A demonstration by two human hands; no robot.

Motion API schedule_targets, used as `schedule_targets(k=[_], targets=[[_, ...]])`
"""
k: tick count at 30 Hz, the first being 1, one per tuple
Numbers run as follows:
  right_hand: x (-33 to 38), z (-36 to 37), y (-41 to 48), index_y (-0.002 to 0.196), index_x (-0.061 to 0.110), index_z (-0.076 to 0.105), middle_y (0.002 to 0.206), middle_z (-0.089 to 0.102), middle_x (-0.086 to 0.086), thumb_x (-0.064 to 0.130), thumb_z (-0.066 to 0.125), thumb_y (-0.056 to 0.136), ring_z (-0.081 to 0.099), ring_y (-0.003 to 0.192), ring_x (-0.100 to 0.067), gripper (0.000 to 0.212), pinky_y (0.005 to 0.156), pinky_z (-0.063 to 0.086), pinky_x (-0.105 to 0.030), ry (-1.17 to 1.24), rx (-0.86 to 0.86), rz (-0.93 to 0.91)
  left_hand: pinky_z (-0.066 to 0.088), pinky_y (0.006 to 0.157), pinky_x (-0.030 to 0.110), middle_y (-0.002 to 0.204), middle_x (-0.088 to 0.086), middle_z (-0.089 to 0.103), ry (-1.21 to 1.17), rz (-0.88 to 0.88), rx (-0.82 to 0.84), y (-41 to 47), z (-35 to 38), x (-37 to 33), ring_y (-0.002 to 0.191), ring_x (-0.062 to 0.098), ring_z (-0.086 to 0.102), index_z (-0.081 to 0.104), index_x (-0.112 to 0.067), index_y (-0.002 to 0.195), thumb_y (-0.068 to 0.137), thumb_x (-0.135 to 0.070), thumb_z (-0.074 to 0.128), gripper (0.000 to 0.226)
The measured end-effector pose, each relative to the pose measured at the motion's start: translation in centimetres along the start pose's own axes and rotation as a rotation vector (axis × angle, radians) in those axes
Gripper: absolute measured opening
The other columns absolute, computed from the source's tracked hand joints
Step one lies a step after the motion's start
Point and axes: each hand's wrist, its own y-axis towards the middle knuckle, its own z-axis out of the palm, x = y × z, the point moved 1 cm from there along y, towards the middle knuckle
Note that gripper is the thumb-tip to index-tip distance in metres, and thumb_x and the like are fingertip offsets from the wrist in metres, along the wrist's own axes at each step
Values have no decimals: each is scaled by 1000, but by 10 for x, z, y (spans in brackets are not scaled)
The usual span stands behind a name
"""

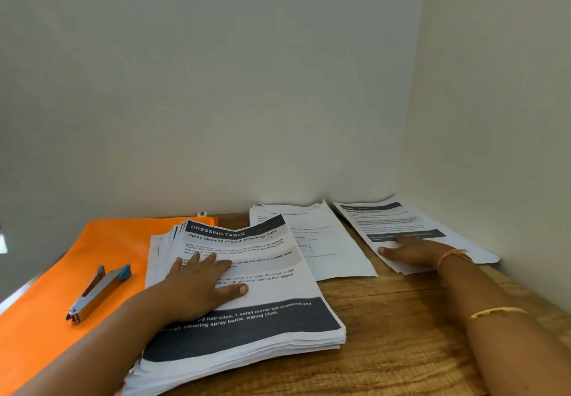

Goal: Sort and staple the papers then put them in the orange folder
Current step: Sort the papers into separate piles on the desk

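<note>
1. The big stack point(247, 312) of printed sheets lies at the near middle of the wooden table point(401, 334), its left edge overlapping the orange folder point(61, 272). The left hand point(200, 284) rests flat on the top sheet, fingers straight and spread. It is pressing, not gripping.
2. Two thin piles lie beyond it, near the wall: a middle pile point(324, 247) and a right pile point(411, 225) in the corner. The right hand point(414, 252) lies palm-down on the right pile, fingers extended, holding nothing.
3. The stapler point(99, 292) lies on the orange folder, apart from all the paper and touched by neither hand.
4. By my judgement the sorting is at an early stage — most sheets sit in the big stack and only a few in the two piles. Staples would be too small to make out, and nothing looks filed in the folder, so stapling and filing both appear to be left.
</note>
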Motion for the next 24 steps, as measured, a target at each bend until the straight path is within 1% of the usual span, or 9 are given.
schedule_targets(k=[1,3,4,7,10,12,15,19,24], targets=[[-12,5,16,152,26,7,160,7,-2,90,28,69,10,146,-25,106,118,10,-49,13,-33,19,-2,118,47,159,4,-1,7,0,-19,0,0,-1,146,26,-3,8,-29,151,82,-77,17,84],[-29,14,40,150,34,8,160,7,2,103,12,46,8,146,-24,125,114,7,-59,14,-83,68,-2,118,48,159,3,0,5,2,-29,1,0,-1,146,25,-2,9,-29,151,90,-65,24,72],[-27,15,36,150,34,9,160,7,2,101,13,52,8,146,-25,119,113,6,-62,28,-114,70,-3,118,48,159,2,0,11,1,-23,2,0,0,146,25,-3,9,-30,150,90,-65,24,71],[6,6,0,151,28,14,160,7,-2,74,24,87,7,146,-25,79,113,2,-63,-34,-253,17,-4,117,50,159,0,1,22,-9,-40,4,1,1,146,25,-3,10,-32,150,89,-66,23,71],[51,-3,-28,141,17,40,149,37,-9,57,33,95,34,136,-27,62,110,28,-48,190,-373,-202,-5,116,52,159,-2,2,25,-18,-61,5,1,1,146,26,-3,12,-34,149,88,-68,23,71],[88,1,-50,131,14,53,134,54,-5,50,40,95,50,120,-22,52,92,39,-32,334,-353,-388,-4,115,53,159,1,1,21,-34,-71,5,2,1,146,29,-4,12,-34,149,87,-70,24,73],[133,16,-79,135,19,47,134,54,0,50,46,94,52,118,-19,51,95,40,-29,278,-219,-538,-3,115,53,159,6,-3,5,-102,-106,8,4,3,144,38,-4,8,-34,150,80,-77,26,83],[156,40,-88,142,23,30,144,40,-6,52,45,93,37,131,-29,59,105,30,-45,18,-144,-442,1,115,53,159,9,-8,-53,-179,-150,11,4,5,143,43,-3,4,-34,150,73,-82,35,95],[161,47,-90,144,24,23,144,36,-6,37,47,95,36,131,-27,56,108,29,-42,208,-231,-485,8,117,49,159,8,-4,-116,-184,-242,14,3,6,145,36,5,5,-31,150,65,-85,44,108]])
